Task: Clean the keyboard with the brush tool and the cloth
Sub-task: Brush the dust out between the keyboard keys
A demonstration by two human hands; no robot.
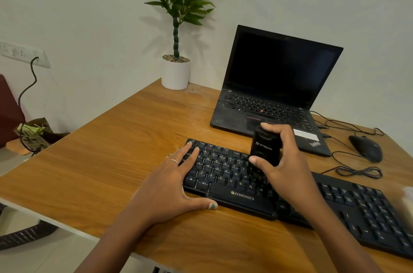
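Setting: wooden desk (134, 138) set against a pale wall, with a potted plant (175, 27) at the back corner, an open laptop (272, 85) with a dark screen, and a wired mouse (366, 148) to the right.
Keyboard: a black keyboard (234, 185) is laid slantwise across the near part of the desk, just in front of the laptop.
Left hand: the left hand (176, 183) is spread flat, fingers straight on the keyboard's left end, thumb along its front edge; the board is being steadied by it.
Right hand: the right hand (288, 161) is wrapped round the brush tool (264, 150), which is held upright over the middle letter rows; its bristles cannot be made out.
Cloth: a pale blurred shape at the right edge cannot be identified as the cloth.
Step in hand: brushing of the keys, by judgement.
Technique: short strokes along the gaps between rows are advised, with the tool kept near upright and the board pinned so that it does not slide.
Risk: debris may be pushed deeper if pressed hard.
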